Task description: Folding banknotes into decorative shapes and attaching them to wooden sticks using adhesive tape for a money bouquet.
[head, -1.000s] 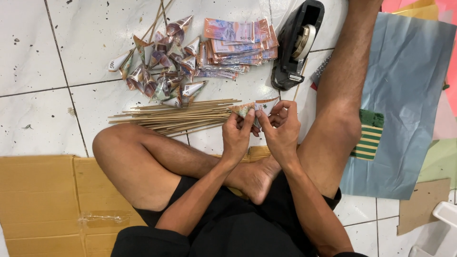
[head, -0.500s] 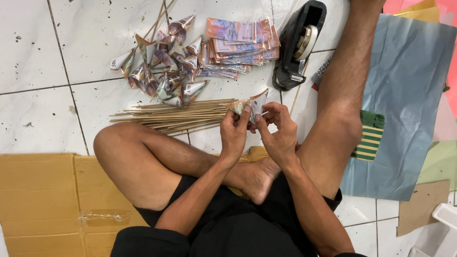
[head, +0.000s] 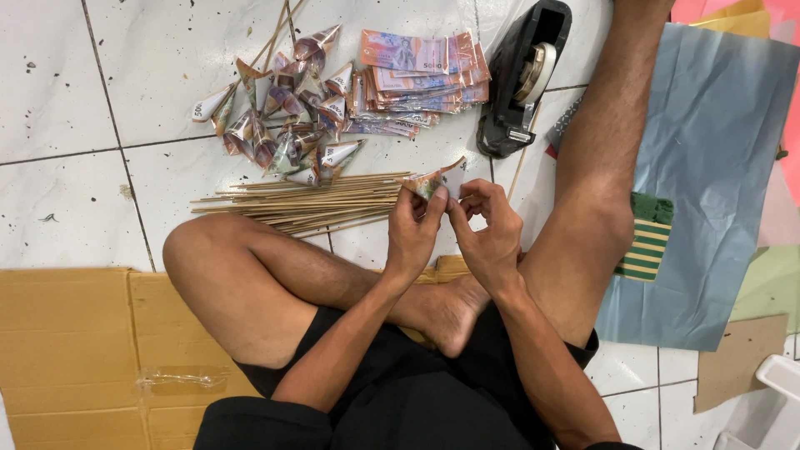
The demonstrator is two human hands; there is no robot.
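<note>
- Sitting cross-legged on white floor tiles [head: 75, 108], person's forearms run up from lap, both hands meeting in front of the shins.
- Left hand [head: 414, 229]: fingers curled, thumb and fingertips pinched on the left part of a folded banknote [head: 433, 180].
- Right hand [head: 487, 233]: fingers bent inward, thumb and forefinger pinched on the same banknote's right edge; hands just beside each other, fingertips almost touching.
- Banknote held above the tile, over the right end of the bundle of thin wooden sticks [head: 300, 204].
- Flattened cardboard [head: 75, 350] lies far left under the left knee.
- Pile of banknotes rolled into cones [head: 283, 117] beyond the sticks, flat stack of banknotes [head: 421, 79] just right of it.
- Black tape dispenser [head: 523, 79] right of the stack, near the right knee.
- Blue paper sheet [head: 708, 167] at right, under the right leg; striped green pad [head: 643, 246] on it; pink and brown paper scraps at far right edge.
</note>
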